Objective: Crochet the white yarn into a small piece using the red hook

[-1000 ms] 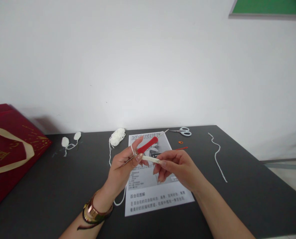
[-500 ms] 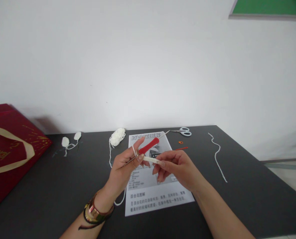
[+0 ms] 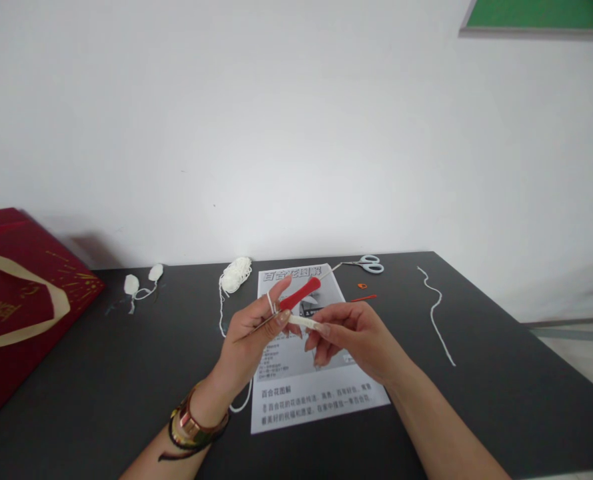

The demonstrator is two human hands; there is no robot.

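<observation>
My left hand [image 3: 256,327] is closed on a crochet hook [image 3: 300,293] with a red handle, which points up to the right. White yarn loops round a raised finger of that hand, and a strand hangs below the wrist. Between both hands stretches a narrow white crocheted strip [image 3: 302,321]. My right hand [image 3: 349,332] pinches the strip's right end between thumb and forefinger, the other fingers curled beneath. Under the hands lies a printed pattern sheet [image 3: 321,400], partly hidden by them. Behind the left hand rests the white yarn ball [image 3: 236,275].
Scissors [image 3: 370,265] lie behind the sheet, near an orange stitch marker [image 3: 362,286] and a red needle [image 3: 364,298]. A loose white yarn piece [image 3: 435,307] is at right. Two small white crocheted pieces [image 3: 131,285] and a red gift bag [image 3: 21,313] are at left.
Almost nothing differs. The left hand and the hook have shifted very slightly to the right; the right hand keeps its pinch on the strip.
</observation>
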